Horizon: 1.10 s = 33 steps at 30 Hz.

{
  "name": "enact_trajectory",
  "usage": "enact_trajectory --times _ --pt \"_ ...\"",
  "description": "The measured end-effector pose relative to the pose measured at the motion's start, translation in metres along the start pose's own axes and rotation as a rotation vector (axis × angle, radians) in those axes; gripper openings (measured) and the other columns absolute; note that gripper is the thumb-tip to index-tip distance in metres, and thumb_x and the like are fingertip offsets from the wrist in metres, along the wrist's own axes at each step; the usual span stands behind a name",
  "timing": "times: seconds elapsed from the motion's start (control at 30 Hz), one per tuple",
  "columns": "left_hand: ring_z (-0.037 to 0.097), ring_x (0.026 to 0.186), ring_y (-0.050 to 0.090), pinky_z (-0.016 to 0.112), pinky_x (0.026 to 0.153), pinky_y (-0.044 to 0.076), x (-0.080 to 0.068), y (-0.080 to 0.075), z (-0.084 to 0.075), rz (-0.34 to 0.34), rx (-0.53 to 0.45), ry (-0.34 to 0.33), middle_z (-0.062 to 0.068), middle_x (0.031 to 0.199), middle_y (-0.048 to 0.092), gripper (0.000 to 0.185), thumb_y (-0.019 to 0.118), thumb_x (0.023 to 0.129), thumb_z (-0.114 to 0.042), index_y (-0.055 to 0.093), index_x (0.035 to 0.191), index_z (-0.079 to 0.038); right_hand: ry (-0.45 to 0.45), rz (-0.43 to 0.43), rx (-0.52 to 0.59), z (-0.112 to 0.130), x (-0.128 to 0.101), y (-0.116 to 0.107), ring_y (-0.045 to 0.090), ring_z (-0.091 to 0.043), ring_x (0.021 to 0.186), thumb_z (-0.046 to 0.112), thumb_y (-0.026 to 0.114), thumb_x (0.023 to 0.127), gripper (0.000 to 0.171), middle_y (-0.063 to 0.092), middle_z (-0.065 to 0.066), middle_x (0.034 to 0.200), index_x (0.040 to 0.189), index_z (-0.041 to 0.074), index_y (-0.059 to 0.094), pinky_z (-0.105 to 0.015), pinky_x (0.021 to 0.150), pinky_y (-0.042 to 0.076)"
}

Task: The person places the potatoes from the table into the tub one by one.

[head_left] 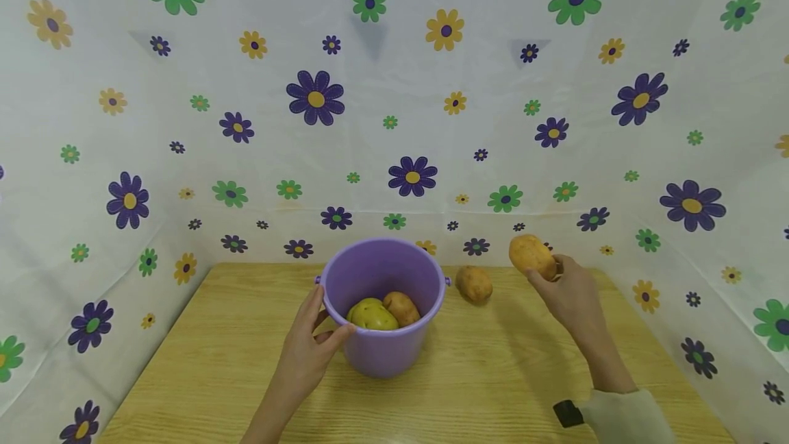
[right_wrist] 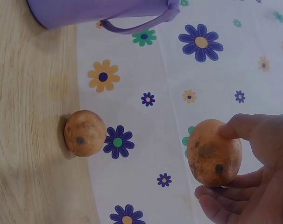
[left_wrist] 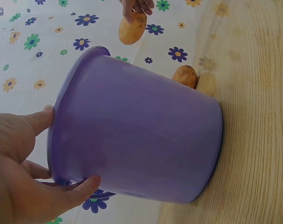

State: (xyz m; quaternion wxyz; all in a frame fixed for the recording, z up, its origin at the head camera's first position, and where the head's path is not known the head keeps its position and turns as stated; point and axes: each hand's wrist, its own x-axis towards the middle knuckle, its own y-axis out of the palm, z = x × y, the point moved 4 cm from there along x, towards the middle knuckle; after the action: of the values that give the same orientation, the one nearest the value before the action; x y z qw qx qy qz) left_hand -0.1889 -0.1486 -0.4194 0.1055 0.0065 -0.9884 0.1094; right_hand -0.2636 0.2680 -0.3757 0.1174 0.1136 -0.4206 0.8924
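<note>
1 floral cloth (head_left: 394,88) is covering the walls behind and beside the wooden desk (head_left: 481,375). 1 purple bucket (head_left: 382,310) is standing upright on the desk, centre, with 2 potatoes inside: a yellowish one (head_left: 372,315) touching a smaller brown one (head_left: 402,307). Left hand (head_left: 308,348) is grasping the bucket's near-left wall, thumb and fingers wrapped around it just below the rim. Right hand (head_left: 570,293) is holding a potato (head_left: 532,255) in the air, pinched between thumb and fingertips, right of the bucket. 1 more loose potato (head_left: 474,284) is lying on the desk between bucket and right hand, near the back edge, apart from both.
</note>
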Motion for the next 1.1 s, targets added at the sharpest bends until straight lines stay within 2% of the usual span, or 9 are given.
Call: enact_trajectory --times 0.17,0.47,0.57,0.73,1.1 --pt "0.044 0.144 0.04 0.044 0.106 0.053 0.0 0.0 0.0 -0.001 0.004 0.002 0.017 0.17 0.016 0.092 0.078 0.095 -0.018 0.019 0.163 0.0 -0.033 0.013 -0.01 0.011 0.0 0.004 0.068 -0.036 0.086 0.032 0.068 0.099 0.068 0.063 -0.038 0.119 0.138 -0.02 0.047 -0.028 0.058 0.056" --pt "0.044 0.144 0.039 0.038 0.105 0.055 0.0 -0.001 0.001 0.003 -0.021 0.004 0.017 0.17 0.015 0.092 0.078 0.095 -0.018 0.019 0.164 -0.001 -0.07 0.048 -0.011 0.029 0.0 0.019 0.068 -0.031 0.084 0.035 0.07 0.098 0.068 0.066 -0.032 0.117 0.137 -0.017 0.05 -0.03 0.059 0.056" --pt "0.044 0.144 0.039 0.041 0.106 0.054 0.0 -0.001 0.001 0.001 -0.025 0.005 0.017 0.17 0.015 0.092 0.078 0.095 -0.018 0.019 0.164 -0.002 -0.083 0.049 -0.015 0.036 0.0 0.024 0.068 -0.031 0.085 0.036 0.07 0.098 0.068 0.066 -0.031 0.117 0.136 -0.017 0.051 -0.032 0.059 0.057" --pt "0.044 0.144 0.04 0.043 0.106 0.054 0.001 0.0 0.001 -0.003 -0.023 0.009 0.017 0.17 0.016 0.091 0.078 0.095 -0.017 0.02 0.164 -0.001 -0.112 0.061 -0.009 0.052 0.0 0.031 0.067 -0.029 0.084 0.04 0.071 0.097 0.07 0.067 -0.028 0.115 0.136 -0.015 0.052 -0.031 0.059 0.056" --pt "0.045 0.143 0.041 0.043 0.106 0.054 0.0 0.0 -0.001 -0.001 -0.007 0.005 0.017 0.17 0.015 0.091 0.077 0.095 -0.016 0.019 0.163 0.0 -0.181 0.086 0.034 0.092 0.0 0.05 0.065 -0.025 0.082 0.037 0.075 0.095 0.065 0.07 -0.02 0.112 0.136 -0.01 0.056 -0.029 0.057 0.055"
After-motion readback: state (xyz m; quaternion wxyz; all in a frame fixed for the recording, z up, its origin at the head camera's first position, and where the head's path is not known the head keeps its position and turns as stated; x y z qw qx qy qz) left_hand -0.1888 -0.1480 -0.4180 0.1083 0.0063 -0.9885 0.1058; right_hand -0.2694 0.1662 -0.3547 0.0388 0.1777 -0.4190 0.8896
